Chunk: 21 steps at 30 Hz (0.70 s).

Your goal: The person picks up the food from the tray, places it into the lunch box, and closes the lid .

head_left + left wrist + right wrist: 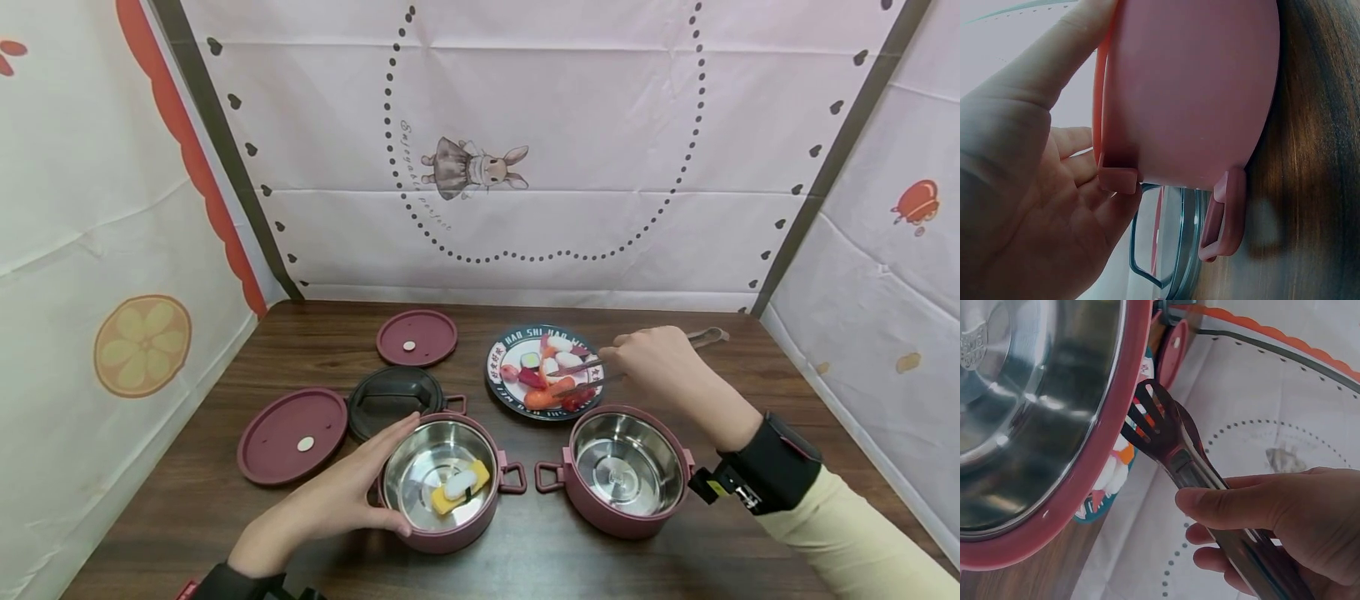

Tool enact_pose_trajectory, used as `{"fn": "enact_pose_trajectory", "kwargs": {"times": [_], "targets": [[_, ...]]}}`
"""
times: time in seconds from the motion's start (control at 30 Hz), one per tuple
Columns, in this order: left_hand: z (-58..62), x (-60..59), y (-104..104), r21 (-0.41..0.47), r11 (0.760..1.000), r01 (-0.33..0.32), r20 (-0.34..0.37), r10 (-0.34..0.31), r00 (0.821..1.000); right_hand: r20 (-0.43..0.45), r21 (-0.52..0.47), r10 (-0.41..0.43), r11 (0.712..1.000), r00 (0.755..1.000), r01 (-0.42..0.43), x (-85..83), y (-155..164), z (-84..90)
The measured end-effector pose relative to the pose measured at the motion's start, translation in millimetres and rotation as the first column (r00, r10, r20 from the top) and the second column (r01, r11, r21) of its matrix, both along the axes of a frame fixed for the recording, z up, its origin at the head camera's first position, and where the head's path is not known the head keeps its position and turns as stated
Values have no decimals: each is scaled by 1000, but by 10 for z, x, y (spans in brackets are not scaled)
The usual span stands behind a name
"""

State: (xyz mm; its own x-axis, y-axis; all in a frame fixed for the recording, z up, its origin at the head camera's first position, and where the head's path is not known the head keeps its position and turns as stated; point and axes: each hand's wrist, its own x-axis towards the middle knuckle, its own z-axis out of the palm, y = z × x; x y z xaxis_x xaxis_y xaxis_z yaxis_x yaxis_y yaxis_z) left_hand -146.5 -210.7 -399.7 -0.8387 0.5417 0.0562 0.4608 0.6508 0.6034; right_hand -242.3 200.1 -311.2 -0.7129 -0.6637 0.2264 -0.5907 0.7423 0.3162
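My left hand wraps around the left side of a maroon steel-lined pot, thumb at its front and fingers along the far rim. A yellow and white sushi piece lies inside. In the left wrist view my palm presses on the pot's wall by one handle. My right hand grips metal tongs. Their tips are spread over the food on a round plate; whether they touch a piece is unclear. The right wrist view shows the slotted tongs beside a second, empty pot.
The empty pot stands in front of the plate, under my right forearm. Two maroon lids and a dark lid lie at the left and back. Patterned cloth walls close the table's left, back and right.
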Motion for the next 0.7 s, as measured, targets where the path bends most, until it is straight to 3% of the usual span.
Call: {"fn": "enact_pose_trajectory", "kwargs": {"times": [0.13,0.37,0.7], "targets": [[-17,2,-2,-4,1000,0,-27,0,1000,-69,77,8,997,998,-3,-61,-110,-9],[-20,3,-5,1,1000,1,-5,-1,1000,-174,187,-14,981,985,47,-155,-336,-78],[-25,12,-7,-3,1000,-1,-49,1,999,-264,202,73,979,962,-19,-242,-436,-179]]}}
